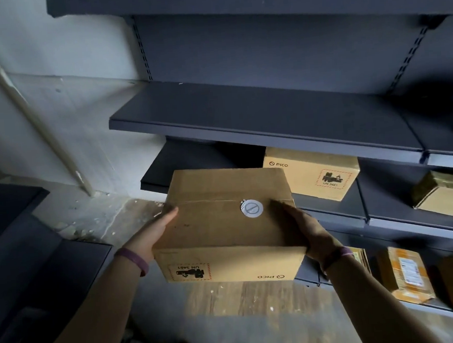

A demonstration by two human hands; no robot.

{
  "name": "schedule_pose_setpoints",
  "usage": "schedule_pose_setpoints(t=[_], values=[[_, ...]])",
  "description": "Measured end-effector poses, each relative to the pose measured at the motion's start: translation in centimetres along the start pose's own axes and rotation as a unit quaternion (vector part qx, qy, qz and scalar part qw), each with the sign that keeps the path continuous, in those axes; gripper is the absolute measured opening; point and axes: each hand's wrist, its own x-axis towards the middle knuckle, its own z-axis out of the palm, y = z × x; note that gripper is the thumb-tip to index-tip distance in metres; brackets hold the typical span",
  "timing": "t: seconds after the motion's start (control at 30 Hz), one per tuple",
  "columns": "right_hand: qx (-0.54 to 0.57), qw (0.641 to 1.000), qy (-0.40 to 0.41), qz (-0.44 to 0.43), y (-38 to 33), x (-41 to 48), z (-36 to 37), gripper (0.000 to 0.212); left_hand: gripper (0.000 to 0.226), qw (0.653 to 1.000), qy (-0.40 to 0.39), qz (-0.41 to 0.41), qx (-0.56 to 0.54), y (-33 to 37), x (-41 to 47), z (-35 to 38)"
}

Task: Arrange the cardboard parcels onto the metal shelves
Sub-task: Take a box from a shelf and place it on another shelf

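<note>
Box (223, 225) held before metal shelves (242, 111).
Left hand (157, 227) and right hand (304, 227) gripped its sides, thumbs on top; second box (314, 176) sat on the lower shelf (335, 209) just behind.

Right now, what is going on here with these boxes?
A person holds a cardboard parcel, left hand at its left side and right hand at its right, in front of the metal shelves. It is in the air, not yet on a shelf. A similar parcel sits on the shelf behind it, and more parcels sit lower right.
</note>
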Motion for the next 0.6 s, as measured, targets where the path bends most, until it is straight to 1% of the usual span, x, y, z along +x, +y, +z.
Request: schedule_pose_setpoints(t=[0.03, 0.1, 0.17, 0.27, 0.3, 0.37, 0.4, 0.43, 0.5, 0.6], values=[[-0.002, 1.0, -0.009, -0.005, 0.0, -0.8, -0.3, 0.036, 0.101, 1.0, 0.0, 0.006, 0.006, -0.3, -0.6, 0.1], [0.004, 0.999, -0.024, -0.022, 0.1, -2.2, -0.8, 0.036, 0.07, 1.0, 0.013, 0.028, 0.003, -0.8, -1.7, -0.1], [-0.009, 0.998, -0.019, -0.06, 0.4, -3.2, -1.1, 0.04, 0.061, 0.998, -0.008, 0.056, -0.027, -1.8, -2.4, -0.7], [-0.011, 0.992, -0.021, -0.127, 0.9, -3.9, -1.0, 0.058, 0.05, 0.995, -0.027, 0.089, -0.03, -3.2, -3.1, -1.2], [-0.008, 0.988, -0.029, -0.149, 1.1, -3.9, -1.0, 0.06, 0.05, 0.995, -0.018, 0.099, -0.02, -3.4, -3.2, -1.1], [-0.025, 0.979, -0.035, -0.199, 1.3, -4.0, -1.3, 0.064, 0.063, 0.993, 0.012, 0.116, 0.012, -3.3, -3.6, -0.6], [-0.042, 0.973, -0.045, -0.222, 1.4, -4.1, -1.5, 0.07, 0.069, 0.992, 0.015, 0.127, 0.012, -3.1, -3.8, -0.4], [-0.064, 0.968, -0.057, -0.235, 1.6, -4.2, -1.8, 0.074, 0.068, 0.99, 0.004, 0.14, -0.005, -2.9, -4.2, -0.3], [-0.096, 0.965, -0.063, -0.237, 1.8, -4.4, -2.3, 0.078, 0.06, 0.987, -0.02, 0.155, -0.049, -2.4, -5.2, -0.2], [-0.11, 0.965, -0.057, -0.231, 1.8, -5.0, -2.8, 0.078, 0.07, 0.986, -0.019, 0.132, -0.102, -1.3, -6.6, 0.1]])
